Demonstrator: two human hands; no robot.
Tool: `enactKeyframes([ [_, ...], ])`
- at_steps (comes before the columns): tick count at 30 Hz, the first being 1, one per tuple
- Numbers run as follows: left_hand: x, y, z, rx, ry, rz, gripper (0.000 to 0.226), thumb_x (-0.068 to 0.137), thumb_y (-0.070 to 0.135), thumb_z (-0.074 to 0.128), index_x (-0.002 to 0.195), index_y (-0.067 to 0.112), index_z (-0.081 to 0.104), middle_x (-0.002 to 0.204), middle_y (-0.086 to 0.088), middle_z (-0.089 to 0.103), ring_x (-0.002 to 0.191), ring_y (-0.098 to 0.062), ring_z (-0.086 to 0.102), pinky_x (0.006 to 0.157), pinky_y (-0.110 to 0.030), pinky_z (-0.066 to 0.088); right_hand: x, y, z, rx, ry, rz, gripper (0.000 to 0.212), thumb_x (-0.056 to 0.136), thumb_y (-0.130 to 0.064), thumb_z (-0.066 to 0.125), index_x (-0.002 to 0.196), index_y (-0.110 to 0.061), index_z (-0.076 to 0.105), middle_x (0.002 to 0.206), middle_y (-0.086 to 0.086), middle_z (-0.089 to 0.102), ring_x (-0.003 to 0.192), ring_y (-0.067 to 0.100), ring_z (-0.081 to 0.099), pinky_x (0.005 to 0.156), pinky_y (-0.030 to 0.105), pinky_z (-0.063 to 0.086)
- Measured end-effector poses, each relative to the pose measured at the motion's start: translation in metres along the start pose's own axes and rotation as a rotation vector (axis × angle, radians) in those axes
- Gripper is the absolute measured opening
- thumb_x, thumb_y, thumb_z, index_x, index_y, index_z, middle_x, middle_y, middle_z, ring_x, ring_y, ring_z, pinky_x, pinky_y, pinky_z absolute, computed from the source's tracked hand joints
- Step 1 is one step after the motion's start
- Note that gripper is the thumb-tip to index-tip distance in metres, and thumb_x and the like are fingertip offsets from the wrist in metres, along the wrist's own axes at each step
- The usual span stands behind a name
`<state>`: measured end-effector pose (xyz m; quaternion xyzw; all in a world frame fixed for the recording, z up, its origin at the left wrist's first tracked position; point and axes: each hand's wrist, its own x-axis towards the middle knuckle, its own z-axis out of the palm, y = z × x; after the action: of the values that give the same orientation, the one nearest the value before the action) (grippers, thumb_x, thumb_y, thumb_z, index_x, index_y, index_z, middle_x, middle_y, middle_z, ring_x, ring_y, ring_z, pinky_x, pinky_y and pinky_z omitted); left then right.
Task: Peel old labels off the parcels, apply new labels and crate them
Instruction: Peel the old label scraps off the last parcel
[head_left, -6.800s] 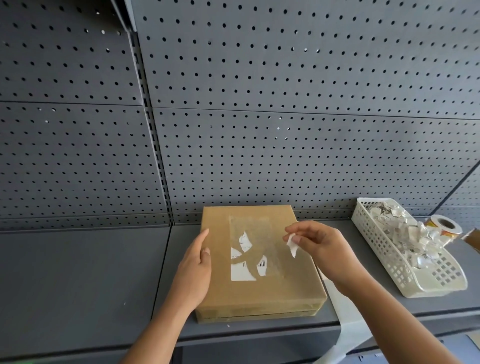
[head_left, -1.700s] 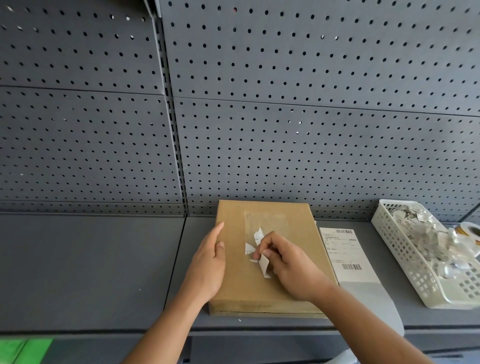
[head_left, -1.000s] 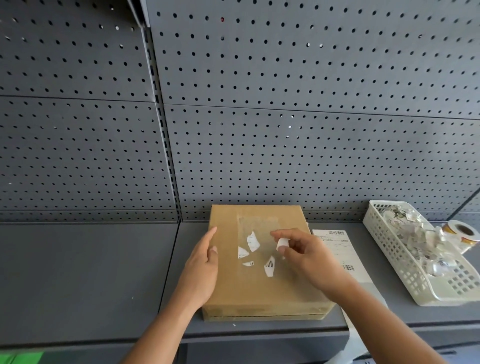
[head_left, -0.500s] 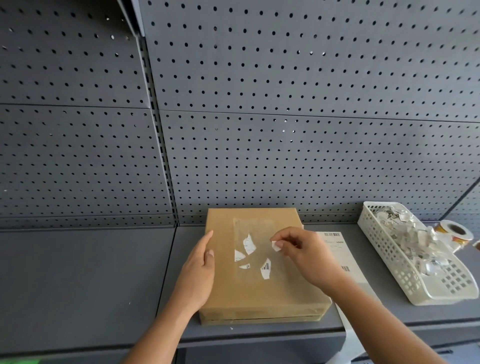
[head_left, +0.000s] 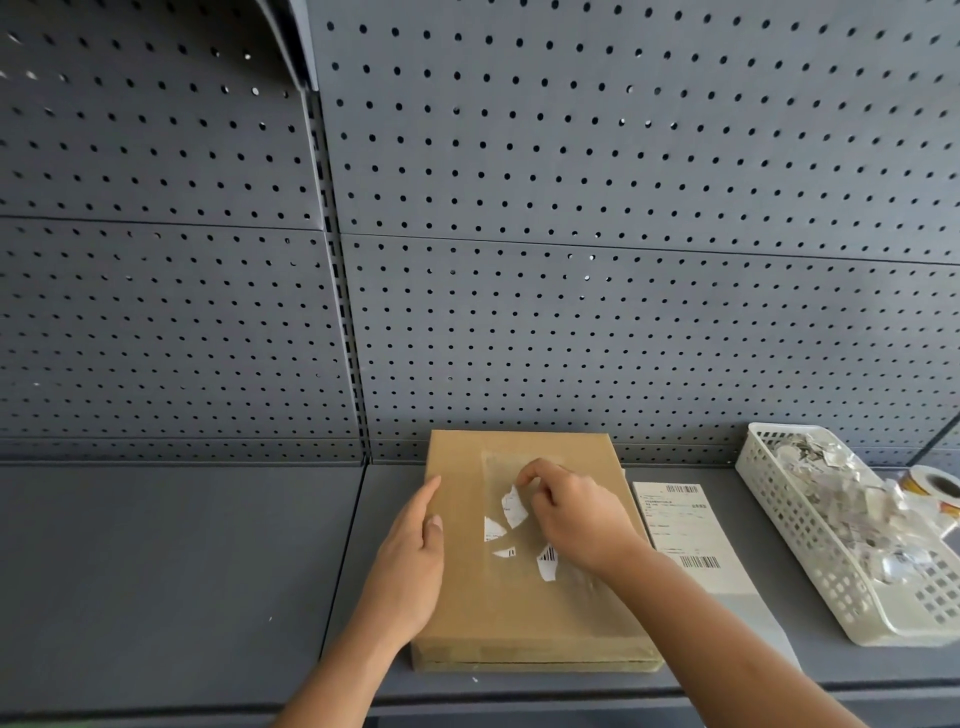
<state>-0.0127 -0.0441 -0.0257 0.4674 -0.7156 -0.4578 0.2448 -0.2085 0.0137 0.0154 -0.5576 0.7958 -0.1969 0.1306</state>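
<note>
A flat brown cardboard parcel (head_left: 524, 613) lies on the grey shelf (head_left: 171, 561). Several torn white scraps of the old label (head_left: 514, 512) still stick to its top, inside a glossy glue patch. My left hand (head_left: 415, 561) lies flat on the parcel's left edge, fingers together, pressing it down. My right hand (head_left: 571, 512) rests on the parcel's top with its fingertips pinched at the upper edge of the topmost scrap. A strip of new printed labels (head_left: 680, 535) lies on the shelf just right of the parcel.
A white perforated basket (head_left: 810, 551) full of crumpled label scraps stands at the right. A roll of tape (head_left: 935, 491) sits beyond it at the frame's edge. Grey pegboard (head_left: 571, 260) rises directly behind the shelf.
My right hand, which held a small torn piece lifted off the parcel, has come back down onto the topmost scrap. The old label has shrunk to small bits. My left hand has stayed put.
</note>
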Motion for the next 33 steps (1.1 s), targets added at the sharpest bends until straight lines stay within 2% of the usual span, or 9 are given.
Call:
enactKeyframes([
  [5,0.001,-0.001,0.000,-0.002,0.006,0.003,0.047,0.110,0.030,0.029,0.153,0.048,0.027,0.161,0.020,0.027,0.147,-0.003,0.027,0.115,-0.023,0.022,0.008,-0.001,0.006,-0.092,0.010,0.003,0.027,0.100,-0.027,0.034,0.111,-0.034,0.056,0.107,-0.016,0.064,0.087,0.016,0.062,0.072,0.032,0.048],
  [14,0.002,-0.003,0.002,-0.012,0.012,0.001,0.047,0.110,0.030,0.030,0.153,0.047,0.028,0.159,0.021,0.029,0.145,-0.002,0.029,0.111,-0.020,0.023,0.012,0.001,0.011,-0.139,0.025,-0.009,0.025,0.098,-0.020,0.033,0.097,-0.032,0.055,0.100,-0.015,0.063,0.083,0.018,0.061,0.072,0.035,0.051],
  [20,0.003,-0.003,0.002,-0.015,0.012,-0.001,0.047,0.109,0.030,0.030,0.152,0.049,0.028,0.160,0.022,0.029,0.145,-0.002,0.029,0.111,-0.021,0.024,0.011,0.003,0.012,-0.122,0.043,-0.001,0.026,0.102,-0.026,0.031,0.107,-0.035,0.055,0.107,-0.017,0.062,0.088,0.018,0.062,0.073,0.034,0.049],
  [26,0.001,-0.003,0.001,-0.014,0.009,0.005,0.047,0.110,0.030,0.030,0.153,0.047,0.028,0.160,0.021,0.027,0.145,-0.002,0.028,0.111,-0.019,0.022,0.010,0.003,0.012,-0.131,0.029,0.014,0.025,0.100,-0.021,0.032,0.099,-0.033,0.054,0.104,-0.015,0.063,0.086,0.018,0.061,0.073,0.034,0.050],
  [30,0.001,-0.001,0.000,-0.005,0.007,0.007,0.047,0.110,0.030,0.030,0.154,0.046,0.027,0.160,0.021,0.026,0.146,-0.002,0.027,0.111,-0.019,0.021,0.010,0.002,0.012,-0.112,0.051,0.019,0.027,0.103,-0.025,0.031,0.106,-0.035,0.056,0.105,-0.018,0.062,0.088,0.018,0.062,0.074,0.034,0.049],
  [33,0.000,-0.002,0.000,-0.002,0.011,0.008,0.047,0.110,0.030,0.030,0.154,0.046,0.027,0.161,0.021,0.027,0.146,-0.002,0.027,0.111,-0.018,0.022,0.011,0.000,0.014,-0.137,0.025,0.017,0.026,0.101,-0.023,0.032,0.103,-0.033,0.056,0.107,-0.017,0.063,0.087,0.019,0.062,0.074,0.034,0.050],
])
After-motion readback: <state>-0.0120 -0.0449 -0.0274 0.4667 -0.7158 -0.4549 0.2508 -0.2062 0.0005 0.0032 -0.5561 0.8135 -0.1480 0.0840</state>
